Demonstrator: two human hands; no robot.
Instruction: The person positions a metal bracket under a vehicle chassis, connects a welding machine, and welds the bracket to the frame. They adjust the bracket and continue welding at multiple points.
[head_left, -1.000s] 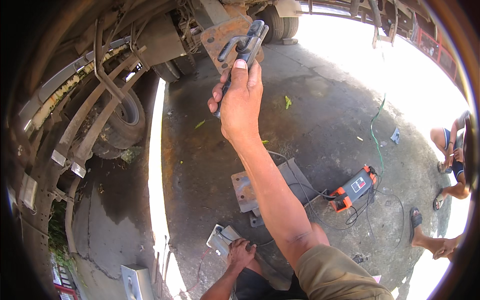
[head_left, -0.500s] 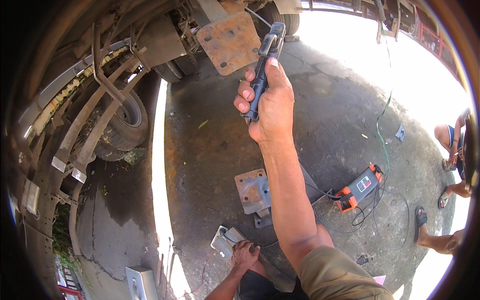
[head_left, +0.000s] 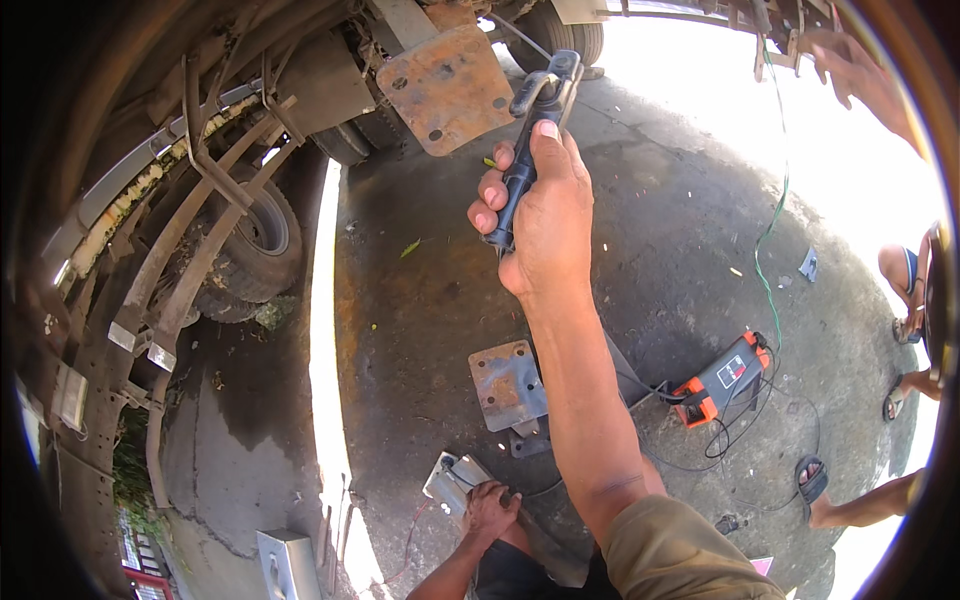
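My right hand [head_left: 545, 190] is raised with its fingers wrapped round the black handle of a welding electrode holder [head_left: 519, 178]; the thumb lies along the handle's upper part. From the jaw a thin grey rod [head_left: 520, 34], seemingly an electrode, runs up and left. Behind it, a rusty steel plate [head_left: 447, 88] with corner holes hangs on the vehicle frame; whether the rod touches anything I cannot tell. Low in the view, my left hand [head_left: 491, 510] rests with bent fingers over a grey metal piece [head_left: 455, 478] with an end plate. Its grip is partly hidden.
An orange and grey welding machine [head_left: 721, 379] with cables stands at right, a green cord [head_left: 773, 210] running upward. A holed steel bracket [head_left: 503, 385] lies nearby. Leaf springs [head_left: 185, 260] and a tyre [head_left: 250, 260] are left, a metal box [head_left: 287, 560] below. Another person's hand [head_left: 850, 65] and sandalled foot [head_left: 815, 480] show right.
The electrode holder has turned slightly in my right hand's grasp, its jaw shifting down and right. Another person's hand has appeared at upper right, and a sandalled foot has moved left.
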